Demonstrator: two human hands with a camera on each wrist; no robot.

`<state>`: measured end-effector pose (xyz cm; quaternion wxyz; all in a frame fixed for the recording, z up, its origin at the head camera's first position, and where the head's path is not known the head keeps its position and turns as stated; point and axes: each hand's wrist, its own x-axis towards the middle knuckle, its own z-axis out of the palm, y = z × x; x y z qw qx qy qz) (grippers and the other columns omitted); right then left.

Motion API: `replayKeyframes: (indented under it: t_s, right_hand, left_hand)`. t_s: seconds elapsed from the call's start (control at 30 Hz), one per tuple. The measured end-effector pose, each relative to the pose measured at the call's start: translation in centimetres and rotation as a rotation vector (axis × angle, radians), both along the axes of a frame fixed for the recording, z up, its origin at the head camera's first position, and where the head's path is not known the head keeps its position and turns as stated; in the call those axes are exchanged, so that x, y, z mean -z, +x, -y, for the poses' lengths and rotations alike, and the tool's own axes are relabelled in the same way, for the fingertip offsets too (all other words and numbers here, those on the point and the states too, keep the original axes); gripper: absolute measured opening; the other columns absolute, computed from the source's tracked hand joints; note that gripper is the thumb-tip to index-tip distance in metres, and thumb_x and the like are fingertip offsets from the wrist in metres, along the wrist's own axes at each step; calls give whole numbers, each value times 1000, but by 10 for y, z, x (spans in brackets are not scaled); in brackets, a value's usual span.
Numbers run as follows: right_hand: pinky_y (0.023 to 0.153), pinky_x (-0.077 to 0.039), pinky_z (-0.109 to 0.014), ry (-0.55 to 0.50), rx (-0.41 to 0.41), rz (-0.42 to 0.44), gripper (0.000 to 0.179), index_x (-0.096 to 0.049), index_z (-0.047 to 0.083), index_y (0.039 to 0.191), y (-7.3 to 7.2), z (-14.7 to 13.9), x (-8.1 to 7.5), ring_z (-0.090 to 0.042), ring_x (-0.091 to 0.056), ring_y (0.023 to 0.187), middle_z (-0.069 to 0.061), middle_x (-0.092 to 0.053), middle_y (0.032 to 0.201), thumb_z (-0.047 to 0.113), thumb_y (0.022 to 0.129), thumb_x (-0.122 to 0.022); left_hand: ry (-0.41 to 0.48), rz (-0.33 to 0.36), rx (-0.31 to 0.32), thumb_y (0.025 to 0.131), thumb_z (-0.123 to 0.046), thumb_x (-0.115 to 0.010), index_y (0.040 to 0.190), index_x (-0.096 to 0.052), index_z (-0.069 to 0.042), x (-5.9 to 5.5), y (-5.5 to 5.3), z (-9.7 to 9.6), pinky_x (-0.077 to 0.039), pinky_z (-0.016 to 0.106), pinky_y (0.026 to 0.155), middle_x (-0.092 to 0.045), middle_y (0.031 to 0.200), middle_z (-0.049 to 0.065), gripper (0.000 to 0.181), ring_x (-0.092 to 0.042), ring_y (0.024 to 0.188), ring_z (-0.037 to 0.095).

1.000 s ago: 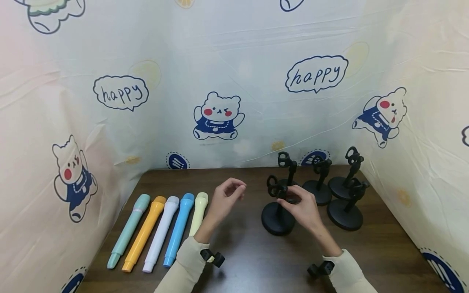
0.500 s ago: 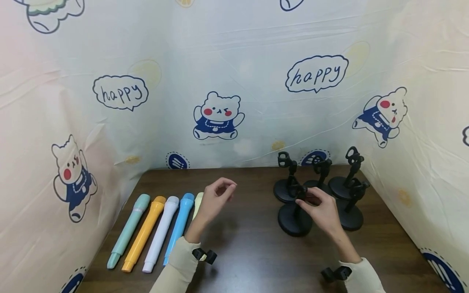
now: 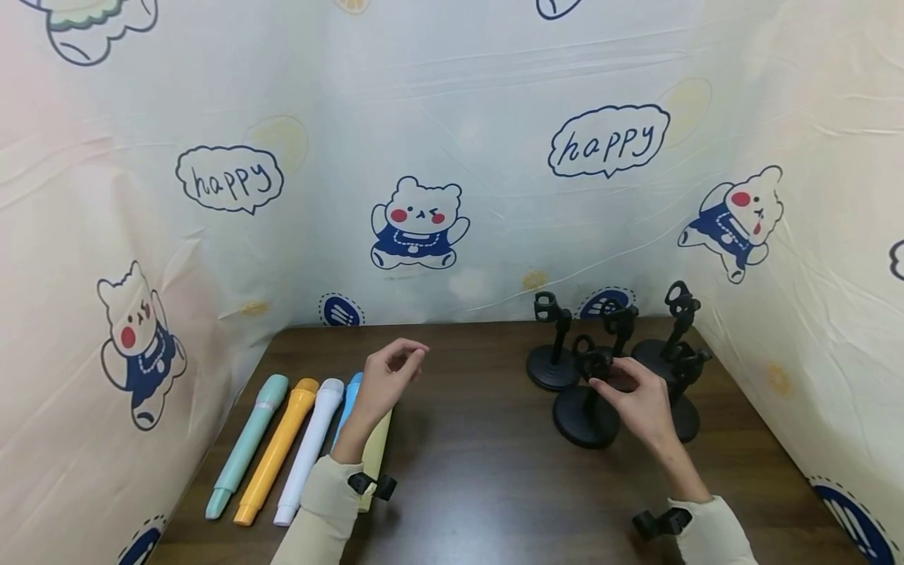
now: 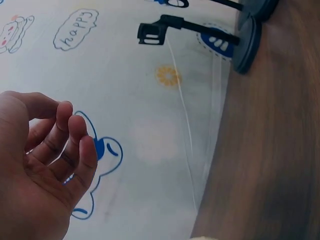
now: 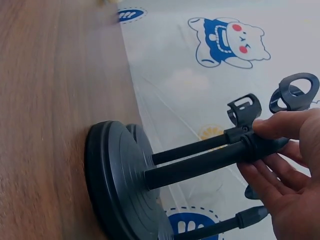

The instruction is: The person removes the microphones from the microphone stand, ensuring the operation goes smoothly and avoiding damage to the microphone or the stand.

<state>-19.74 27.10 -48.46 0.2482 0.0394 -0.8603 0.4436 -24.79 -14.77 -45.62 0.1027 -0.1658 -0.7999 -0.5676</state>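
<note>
My right hand (image 3: 639,396) grips a small black microphone stand (image 3: 586,424) by the top of its pole, just under the ring clip. In the right wrist view the thumb and fingers (image 5: 280,172) wrap the joint, and the stand's round base (image 5: 117,175) is close to the tabletop. My left hand (image 3: 381,380) hovers over the left half of the table with loosely bent fingers and holds nothing. Below it, a pale yellow stick (image 3: 377,451) and a blue stick (image 3: 351,396), both shaped like slim microphones, are partly hidden by the hand and forearm.
Several other black stands surround the held one, including a back-left stand (image 3: 553,367) and a front-right stand (image 3: 685,416). A mint stick (image 3: 247,447), an orange stick (image 3: 275,451) and a lavender stick (image 3: 309,451) lie in a row at left. A printed cloth (image 3: 494,220) borders the table (image 3: 466,486).
My right hand has moved the gripped stand rightward, close to the other stands. My left hand has drifted left, coming across the blue stick and showing more of the pale yellow one.
</note>
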Motion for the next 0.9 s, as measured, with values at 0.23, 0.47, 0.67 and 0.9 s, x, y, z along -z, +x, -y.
replayKeyframes:
  t_s: [0.23, 0.47, 0.67, 0.9]
  right_hand:
    - [78, -52, -3, 15, 21, 18, 26, -79, 6, 113, -1, -7, 1, 11, -66, 88, -13, -77, 105, 9, 89, -87]
    - [79, -51, -2, 17, 22, 33, 26, -78, 6, 114, -4, -10, -1, 18, -62, 87, -14, -77, 106, 11, 90, -86]
    - [83, -47, 0, 32, 15, 97, 30, -76, 7, 121, -5, -14, -3, 19, -60, 90, -15, -77, 113, 18, 94, -84]
    - [80, -54, -9, 111, 26, 68, 35, -71, 4, 125, 0, -8, -10, -22, -75, 99, -15, -75, 116, 12, 93, -84]
  left_hand:
    - [-45, 9, -32, 108, -24, -67, 111, -77, -17, 2, -3, 11, -52, 25, 58, -69, 82, 9, 13, -65, 73, 24]
    - [-66, 6, -52, 107, -26, -67, 109, -78, -20, 7, -5, 16, -52, 26, 61, -69, 82, 7, 13, -66, 72, 25]
    - [-90, 14, -59, 107, -25, -67, 109, -78, -17, 11, -8, 19, -53, 25, 62, -71, 84, 9, 13, -68, 77, 37]
    - [-157, 0, -51, 107, -22, -68, 109, -77, -14, 18, -11, 25, -50, 23, 60, -70, 84, 18, 12, -63, 68, 22]
